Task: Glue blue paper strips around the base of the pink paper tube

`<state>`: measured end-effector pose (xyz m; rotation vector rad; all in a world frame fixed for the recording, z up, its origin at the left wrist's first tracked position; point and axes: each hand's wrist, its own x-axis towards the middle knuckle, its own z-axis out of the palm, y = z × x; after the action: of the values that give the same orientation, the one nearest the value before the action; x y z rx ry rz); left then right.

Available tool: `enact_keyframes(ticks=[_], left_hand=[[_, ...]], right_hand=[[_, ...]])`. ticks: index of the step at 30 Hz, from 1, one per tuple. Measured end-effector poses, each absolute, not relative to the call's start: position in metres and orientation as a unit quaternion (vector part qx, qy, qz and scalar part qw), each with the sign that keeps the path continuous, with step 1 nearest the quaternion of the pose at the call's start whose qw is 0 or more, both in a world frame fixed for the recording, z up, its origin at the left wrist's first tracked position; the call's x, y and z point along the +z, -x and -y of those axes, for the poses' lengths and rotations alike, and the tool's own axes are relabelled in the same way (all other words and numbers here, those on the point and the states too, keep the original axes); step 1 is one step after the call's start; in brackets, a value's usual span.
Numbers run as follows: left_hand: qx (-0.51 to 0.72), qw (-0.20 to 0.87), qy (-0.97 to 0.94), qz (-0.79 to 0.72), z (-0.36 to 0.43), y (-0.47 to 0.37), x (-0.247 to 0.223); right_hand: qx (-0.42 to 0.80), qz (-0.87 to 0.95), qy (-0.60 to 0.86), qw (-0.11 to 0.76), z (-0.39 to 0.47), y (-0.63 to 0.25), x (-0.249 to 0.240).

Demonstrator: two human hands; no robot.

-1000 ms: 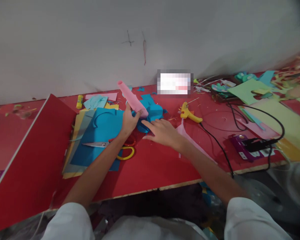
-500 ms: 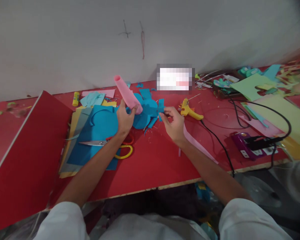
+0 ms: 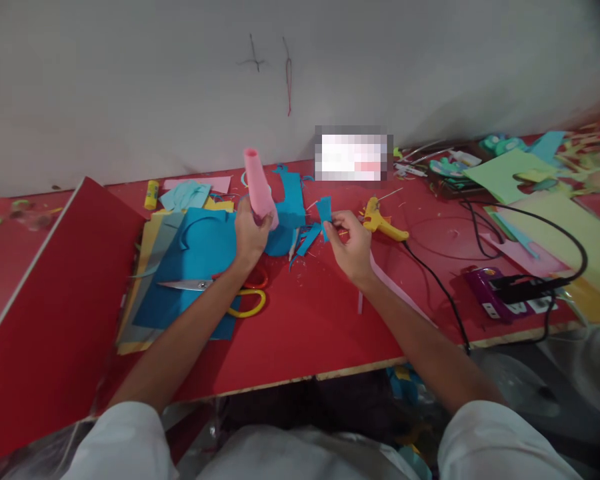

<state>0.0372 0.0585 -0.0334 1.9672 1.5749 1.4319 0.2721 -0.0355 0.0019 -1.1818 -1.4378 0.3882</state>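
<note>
My left hand [image 3: 253, 235] is closed around the lower part of a pink paper tube [image 3: 260, 183], which stands tilted with its open end up. Between the thumb and fingers of my right hand [image 3: 351, 243] is a small blue paper piece [image 3: 325, 212]. Blue paper cutouts [image 3: 293, 208] lie on the red table behind and between the hands. Just right of my right hand rests a yellow hot glue gun [image 3: 383, 223]. Scissors [image 3: 247, 303] with red and yellow handles lie below my left hand, partly hidden by my forearm.
Blue sheets [image 3: 207, 233] are stacked at the left, beside an upright red panel [image 3: 55, 313]. A glue stick [image 3: 151, 195] stands behind them. To the right are a purple power strip [image 3: 495, 293] with black cables and coloured paper sheets [image 3: 510, 177]. A blurred white rectangle [image 3: 353, 157] is near the wall.
The pink tube has turned more upright in my left hand. A rounded blue piece near the tube no longer shows. The blue piece in my right hand has tilted slightly.
</note>
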Motion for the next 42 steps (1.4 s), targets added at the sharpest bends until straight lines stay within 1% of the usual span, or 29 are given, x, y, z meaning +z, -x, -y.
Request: enact_keyframes(ticks=[4,8,10,12,14,16,21,23,25,29,36,38,42], left_hand=[[0.49,0.175,-0.695,-0.497,-0.058,-0.042,-0.036],[0.523,0.221,-0.674,-0.473,-0.055,-0.046,-0.033],[0.528,0.213,-0.673,-0.472,-0.054,-0.046,-0.032],[0.534,0.173,-0.674,-0.481,-0.054,-0.044,-0.031],[0.554,0.135,-0.654,-0.497,-0.054,-0.041,-0.03],[0.58,0.119,-0.624,-0.51,-0.053,-0.039,-0.029],[0.611,0.12,-0.597,-0.507,-0.05,-0.039,-0.026],[0.61,0.118,-0.598,-0.506,-0.05,-0.039,-0.025],[0.608,0.115,-0.595,-0.513,-0.05,-0.039,-0.024],[0.606,0.119,-0.593,-0.517,-0.052,-0.038,-0.026],[0.598,0.134,-0.604,-0.509,-0.052,-0.038,-0.029],[0.587,0.16,-0.618,-0.497,-0.05,-0.041,-0.027],[0.566,0.224,-0.648,-0.458,-0.05,-0.047,-0.028]], right_hand=[[0.184,0.62,0.507,0.57,0.037,-0.271,0.004],[0.198,0.619,0.506,0.568,0.038,-0.269,0.006],[0.205,0.619,0.505,0.565,0.038,-0.269,0.006],[0.218,0.634,0.498,0.55,0.037,-0.27,0.004],[0.233,0.675,0.482,0.507,0.035,-0.271,0.002],[0.233,0.734,0.467,0.435,0.034,-0.27,-0.001],[0.136,0.85,0.459,0.219,0.034,-0.258,-0.001],[0.099,0.867,0.456,0.172,0.035,-0.255,0.001],[0.081,0.87,0.461,0.156,0.035,-0.255,0.002],[0.077,0.853,0.489,0.169,0.033,-0.265,0.002],[0.022,0.77,0.607,0.194,0.024,-0.287,0.0],[0.015,0.741,0.622,0.254,0.022,-0.292,0.0],[0.047,0.665,0.584,0.463,0.021,-0.295,0.002]])
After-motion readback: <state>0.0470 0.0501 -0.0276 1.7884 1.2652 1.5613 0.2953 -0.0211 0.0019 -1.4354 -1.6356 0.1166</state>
